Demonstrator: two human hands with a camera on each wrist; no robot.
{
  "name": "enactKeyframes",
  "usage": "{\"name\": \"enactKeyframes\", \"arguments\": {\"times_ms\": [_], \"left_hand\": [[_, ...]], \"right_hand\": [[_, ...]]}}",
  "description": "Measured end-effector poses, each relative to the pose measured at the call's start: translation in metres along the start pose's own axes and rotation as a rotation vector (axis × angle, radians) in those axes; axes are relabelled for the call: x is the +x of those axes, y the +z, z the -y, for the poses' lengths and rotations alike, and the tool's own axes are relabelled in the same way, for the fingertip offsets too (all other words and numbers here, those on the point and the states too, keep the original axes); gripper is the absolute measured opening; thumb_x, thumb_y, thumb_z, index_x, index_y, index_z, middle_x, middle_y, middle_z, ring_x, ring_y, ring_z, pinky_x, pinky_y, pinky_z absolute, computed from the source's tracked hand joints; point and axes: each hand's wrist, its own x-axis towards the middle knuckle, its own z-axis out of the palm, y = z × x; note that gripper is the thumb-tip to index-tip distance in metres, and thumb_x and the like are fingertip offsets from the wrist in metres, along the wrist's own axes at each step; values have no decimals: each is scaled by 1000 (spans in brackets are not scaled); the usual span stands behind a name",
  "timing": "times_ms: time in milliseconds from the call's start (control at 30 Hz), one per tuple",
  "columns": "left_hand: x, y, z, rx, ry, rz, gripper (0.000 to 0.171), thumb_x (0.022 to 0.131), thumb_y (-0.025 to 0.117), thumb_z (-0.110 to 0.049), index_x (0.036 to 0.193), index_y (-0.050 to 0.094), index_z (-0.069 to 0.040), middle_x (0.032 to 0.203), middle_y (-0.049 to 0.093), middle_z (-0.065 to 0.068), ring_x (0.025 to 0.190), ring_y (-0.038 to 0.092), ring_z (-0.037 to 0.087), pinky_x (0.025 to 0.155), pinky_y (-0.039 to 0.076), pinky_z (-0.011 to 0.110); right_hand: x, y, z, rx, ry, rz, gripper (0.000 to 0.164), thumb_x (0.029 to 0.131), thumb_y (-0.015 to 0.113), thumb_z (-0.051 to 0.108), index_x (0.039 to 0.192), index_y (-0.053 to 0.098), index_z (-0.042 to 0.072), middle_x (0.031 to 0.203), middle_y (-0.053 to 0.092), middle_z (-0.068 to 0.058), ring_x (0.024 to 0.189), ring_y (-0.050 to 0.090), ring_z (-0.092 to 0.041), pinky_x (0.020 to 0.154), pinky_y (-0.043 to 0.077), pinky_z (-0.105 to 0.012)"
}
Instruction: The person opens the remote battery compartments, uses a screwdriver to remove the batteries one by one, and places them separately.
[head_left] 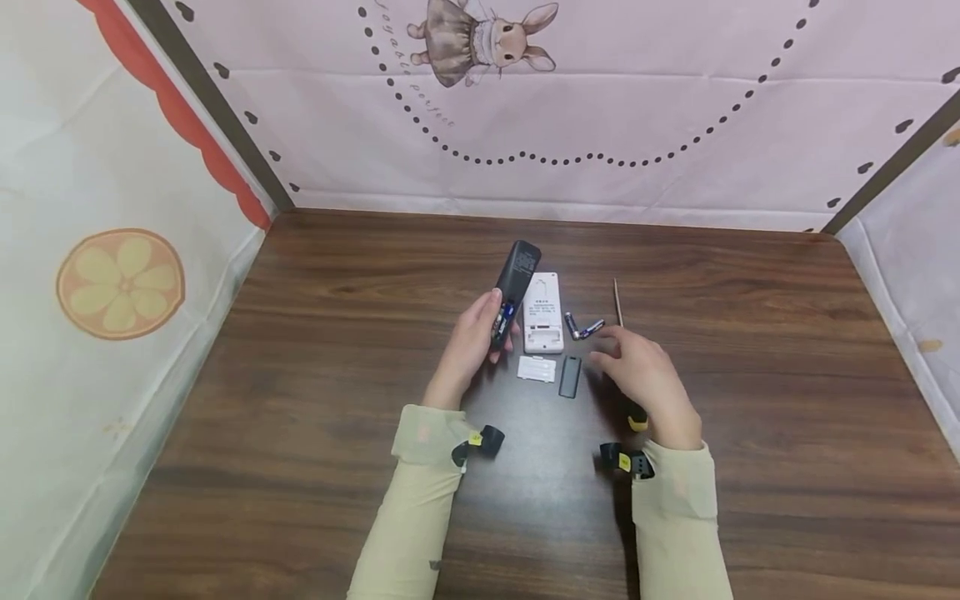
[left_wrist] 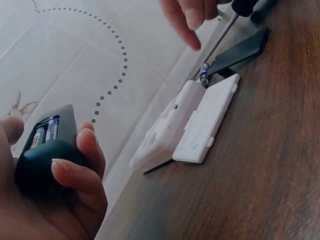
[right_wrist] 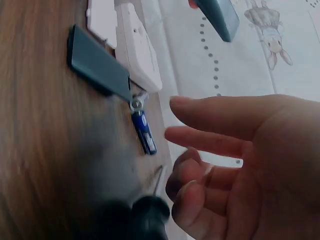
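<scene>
Batteries (right_wrist: 144, 132), two of them, lie loose on the desk (head_left: 337, 333), a little right of centre and nearer the far edge, their ends almost meeting in a V beside the white remote (head_left: 543, 312). From my remote seat I see the left hand (head_left: 467, 337) gripping the black remote (head_left: 517, 271) above the wood, back upward, with two cells (left_wrist: 45, 132) side by side in its uncovered compartment. The right hand (head_left: 641, 367) hovers close to the loose pair, thumb and forefinger narrowly parted, the other fingers loosely curled, holding nothing that I can see.

To handle the cells well, I would keep the left grip firm around the casing and off the compartment, work with fingertips alone, and check each end before pressing. The screwdriver (right_wrist: 150, 207) under the right hand deserves care (I suspect a brushing wrist could roll it).

The black casing is long, slim and matte with rounded ends; the white one is thicker and smooth. Toward the near edge from it lies the white cover (head_left: 536, 369), flat and tabbed, with the dark cover (head_left: 570, 377) just beside, a thin plain strip. Slick blue wraps and shiny metal ends mark the loose cylinders.
</scene>
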Motion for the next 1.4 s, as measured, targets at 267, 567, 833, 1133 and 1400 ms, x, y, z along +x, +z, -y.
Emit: {"name": "enactKeyframes", "arguments": {"times_ms": [267,567,833,1133,1400], "left_hand": [[2,0,-4,-78,-41,-17,58,94,30,-57,115,51,-8,97,58,25,59,56,20,37,41,24],[5,-2,-4,-142,-38,-40,54,94,32,-56,114,51,-9,91,61,16,61,60,17,37,43,26],[4,-1,-4,-147,-32,-57,53,93,33,-57,116,51,-12,95,61,20,63,61,19,37,43,26],[-1,-4,-4,-152,-52,-73,51,93,34,-56,118,51,-14,98,62,17,68,64,20,37,43,24],[-1,-7,-5,-144,-60,-72,50,94,32,-56,118,52,-17,100,63,14,80,64,32,42,47,27]], "right_hand": [[-10,-2,-19,3,72,4,68,88,58,41,139,34,4,126,51,-23,110,50,-38,89,42,-54],[-8,-3,-27,-20,105,102,80,83,66,31,144,23,4,136,39,-29,121,40,-43,96,34,-59],[-7,-7,-32,-36,98,69,66,86,57,25,141,28,4,133,44,-26,118,43,-44,93,37,-58],[-14,-18,-41,78,119,-104,47,89,43,26,131,45,5,117,56,-20,96,57,-34,81,43,-48],[-15,-21,-41,104,-44,-265,30,84,52,18,113,54,9,106,59,-14,90,53,-30,75,42,-43]]}}
